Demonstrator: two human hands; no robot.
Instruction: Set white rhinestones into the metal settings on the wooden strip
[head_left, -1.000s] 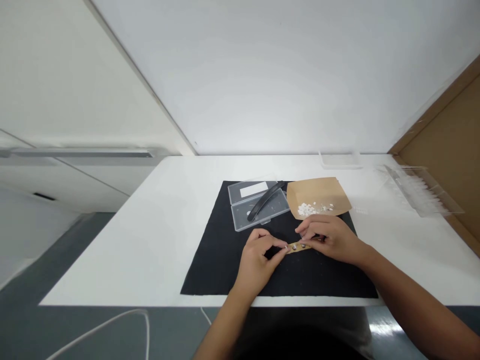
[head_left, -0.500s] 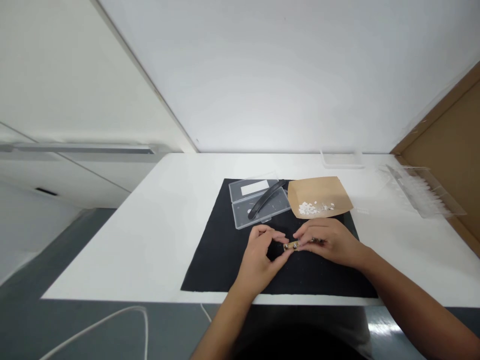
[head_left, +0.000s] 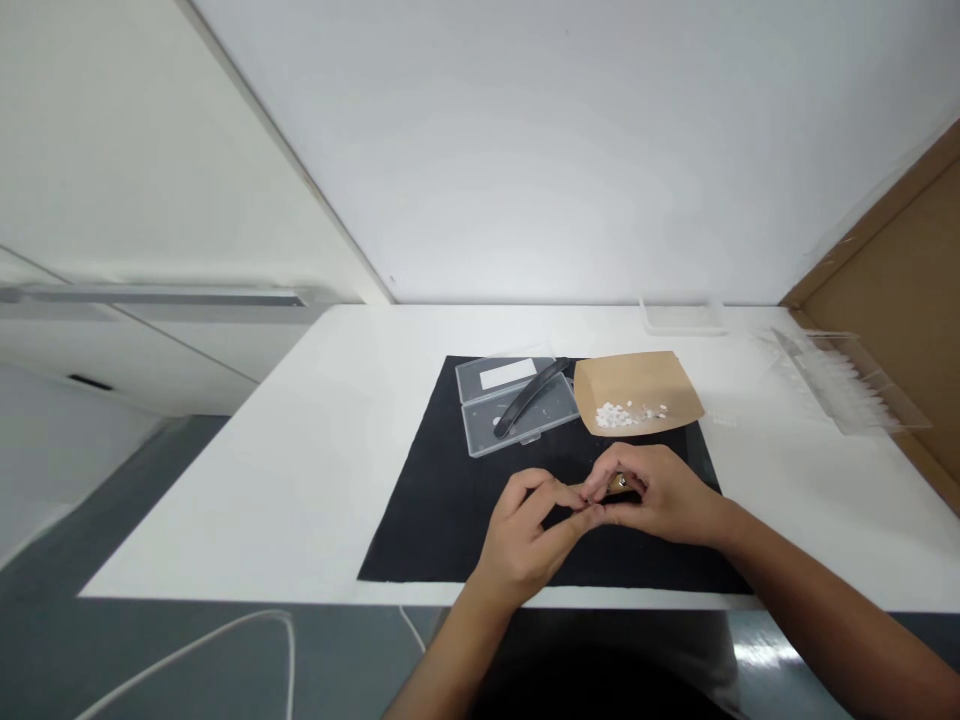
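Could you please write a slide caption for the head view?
Left hand and right hand meet at a small tan strip over a black mat, near an open case and tray.

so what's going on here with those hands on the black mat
A person's left hand and right hand meet at the fingertips over the black mat, holding a small tan strip with a shiny metallic piece on it. The fingers hide much of the strip. Beyond the hands, a brown paper tray holds small white pieces; beside it, a black curved object lies across an open clear case.
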